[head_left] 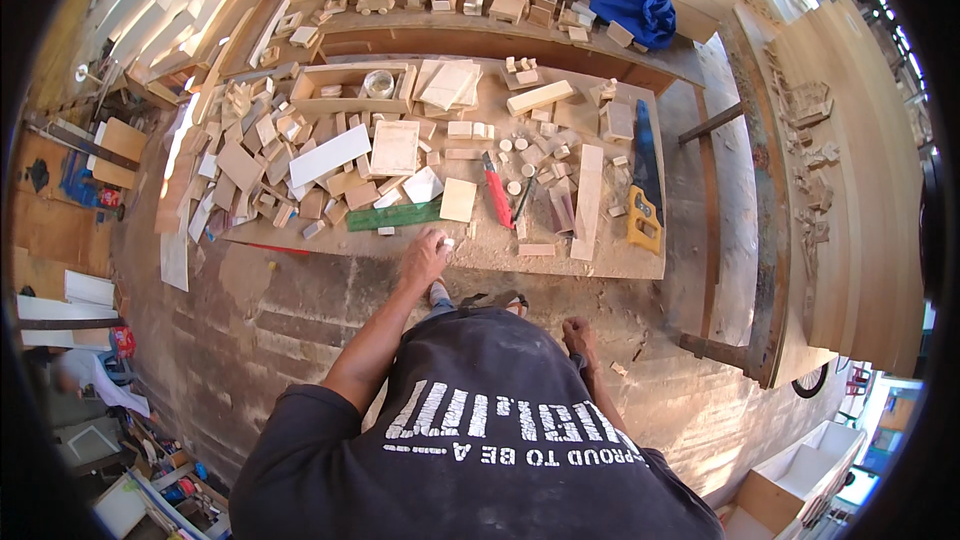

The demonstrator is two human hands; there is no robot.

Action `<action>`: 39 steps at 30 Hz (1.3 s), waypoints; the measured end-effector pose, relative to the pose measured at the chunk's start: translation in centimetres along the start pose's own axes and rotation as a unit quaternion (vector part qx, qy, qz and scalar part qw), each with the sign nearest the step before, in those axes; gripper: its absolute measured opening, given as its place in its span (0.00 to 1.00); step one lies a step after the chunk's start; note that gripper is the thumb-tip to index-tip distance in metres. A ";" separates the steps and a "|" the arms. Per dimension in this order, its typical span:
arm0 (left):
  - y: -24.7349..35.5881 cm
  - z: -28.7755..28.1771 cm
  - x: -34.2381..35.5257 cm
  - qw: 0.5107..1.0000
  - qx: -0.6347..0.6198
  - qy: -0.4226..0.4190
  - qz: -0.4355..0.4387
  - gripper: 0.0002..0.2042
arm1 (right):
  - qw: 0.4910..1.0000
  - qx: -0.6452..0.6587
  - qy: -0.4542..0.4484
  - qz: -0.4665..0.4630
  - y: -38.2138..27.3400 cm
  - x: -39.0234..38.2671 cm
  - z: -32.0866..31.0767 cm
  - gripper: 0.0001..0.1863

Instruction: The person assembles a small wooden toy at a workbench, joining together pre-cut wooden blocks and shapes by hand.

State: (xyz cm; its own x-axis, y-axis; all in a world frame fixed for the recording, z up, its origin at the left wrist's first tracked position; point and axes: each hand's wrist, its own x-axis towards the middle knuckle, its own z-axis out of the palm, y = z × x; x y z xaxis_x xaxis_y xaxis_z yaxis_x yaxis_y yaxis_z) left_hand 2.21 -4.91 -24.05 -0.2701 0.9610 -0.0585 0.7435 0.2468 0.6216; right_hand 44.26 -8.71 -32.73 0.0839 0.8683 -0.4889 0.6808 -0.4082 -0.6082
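My left hand (426,256) has its fingers closed on a small pale wooden block (446,244) at the worktable's front edge, just below a green translucent ruler (385,217) and a square wooden piece (458,198). My right hand (580,335) hangs below the table's edge with curled fingers; what it holds, if anything, is hidden. A red-handled tool (497,190) lies among wooden discs (514,168) and offcuts. A yellow-handled saw (643,218) rests at the table's right side, and a pile of wooden blocks (250,160) covers the left.
A wooden box with a round container (335,90) stands at the back. Behind are a shelf of small wooden toys (430,5) and a blue cloth (645,15). Tall boards (840,200) lean at the right. Open boxes (800,470) and clutter flank me on the concrete floor (230,340).
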 end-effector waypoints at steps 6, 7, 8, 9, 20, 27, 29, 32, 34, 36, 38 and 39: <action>-2.1 0.3 0.4 0.996 -0.060 0.071 -0.011 0.06 | 0.965 0.164 -0.029 -0.203 -16.4 -1.3 -4.1 0.26; -2.2 0.1 0.4 0.994 -0.084 0.073 -0.018 0.06 | 0.940 0.230 -0.087 -0.236 -19.2 -1.5 -5.2 0.31; -2.5 0.0 0.4 0.992 -0.107 0.064 -0.027 0.08 | 0.920 0.275 -0.156 -0.232 -23.6 -2.9 -7.4 0.33; -2.9 0.1 0.5 0.991 -0.117 0.059 -0.029 0.08 | 0.892 0.319 -0.225 -0.226 -28.1 -5.2 -10.0 0.35; -4.0 -1.0 1.0 0.991 -0.130 0.029 -0.028 0.08 | 0.368 0.462 -0.504 -0.630 -48.8 -21.6 -24.4 0.23; -3.6 -0.8 0.8 0.992 -0.117 0.040 -0.019 0.08 | 0.335 0.439 -0.489 -0.675 -48.1 -22.0 -25.7 0.19; -3.5 -0.7 1.0 0.992 -0.113 0.038 -0.031 0.08 | 0.317 0.430 -0.461 -0.709 -47.2 -21.1 -26.1 0.25; -2.8 -0.8 1.5 0.987 -0.143 0.025 -0.065 0.08 | 0.463 0.511 -0.292 -0.663 -42.8 -18.7 -24.9 0.05; -3.9 -0.9 1.4 0.987 -0.127 0.033 -0.095 0.09 | 0.684 0.506 -0.101 -0.516 -38.9 -14.8 -22.2 0.09; -4.5 -0.3 1.0 0.986 -0.109 0.051 -0.112 0.12 | 0.835 0.432 -0.236 -0.247 -35.8 -8.8 -19.9 0.10; -3.9 0.8 0.6 0.984 -0.096 0.088 -0.119 0.15 | 0.949 0.151 -0.109 -0.253 -27.9 -0.3 -12.4 0.14; -3.0 1.1 0.0 0.990 -0.067 0.080 -0.099 0.16 | 0.950 -0.033 0.002 -0.311 -23.5 2.3 -8.9 0.20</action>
State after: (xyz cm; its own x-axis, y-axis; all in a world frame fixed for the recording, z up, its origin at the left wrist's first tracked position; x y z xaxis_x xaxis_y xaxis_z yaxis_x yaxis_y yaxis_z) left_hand 0.65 -5.46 -26.71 -0.5042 0.8606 -0.0721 0.5808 0.3996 0.7092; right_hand 34.93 5.40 -14.04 -0.3463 0.9370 -0.0453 0.6436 0.2022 -0.7382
